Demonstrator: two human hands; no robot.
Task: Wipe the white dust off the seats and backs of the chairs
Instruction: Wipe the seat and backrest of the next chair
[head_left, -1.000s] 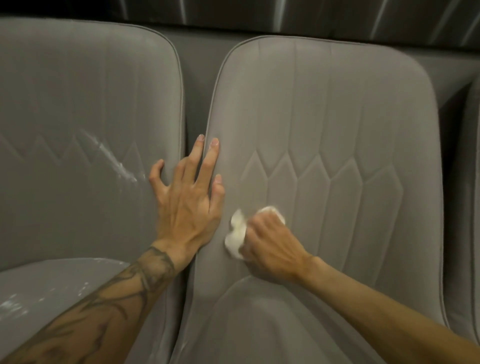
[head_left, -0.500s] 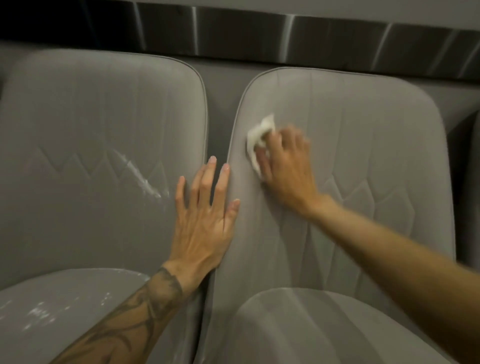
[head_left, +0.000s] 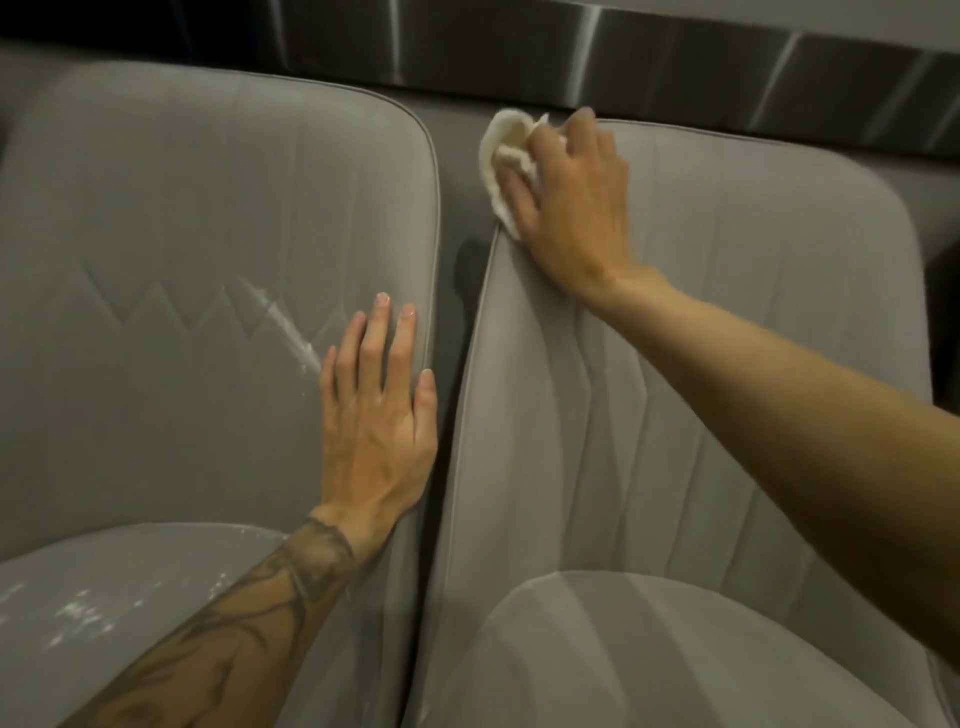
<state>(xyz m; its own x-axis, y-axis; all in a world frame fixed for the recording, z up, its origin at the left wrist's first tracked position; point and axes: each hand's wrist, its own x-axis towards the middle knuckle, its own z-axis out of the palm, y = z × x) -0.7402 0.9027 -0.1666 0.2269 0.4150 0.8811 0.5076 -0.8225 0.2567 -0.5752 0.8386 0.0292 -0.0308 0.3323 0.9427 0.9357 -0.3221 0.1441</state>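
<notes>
White dust (head_left: 283, 327): a slanted streak on the left chair back (head_left: 182, 208), just off the little-finger side of the left hand (head_left: 376, 415), nearly touching it. More flecks on the left seat (head_left: 78, 618), below that hand. None seen on the right chair back (head_left: 727, 312) or the right seat (head_left: 675, 649).

Left hand flat and open, fingers straight and a little spread, pressed on the edge of the left back, holding nothing. Right hand (head_left: 571, 208) well above it, fingers curled round a crumpled white cloth (head_left: 501, 161), pressing it on the upper corner of the right back. Cloth bulging out past the fingertips, over the gap (head_left: 457, 270) between the chairs.

Possible trouble, as a judgement only: sliding the left hand sideways, and so rubbing the streak into the fabric, or carrying powder on the skin to the cleaner chair. Also a cloth already full of powder, leaving white marks instead of lifting them. With a loose grip at the corner, dropping the cloth into the gap. Easy to overlook the seat flecks, pale on grey in dim light.
</notes>
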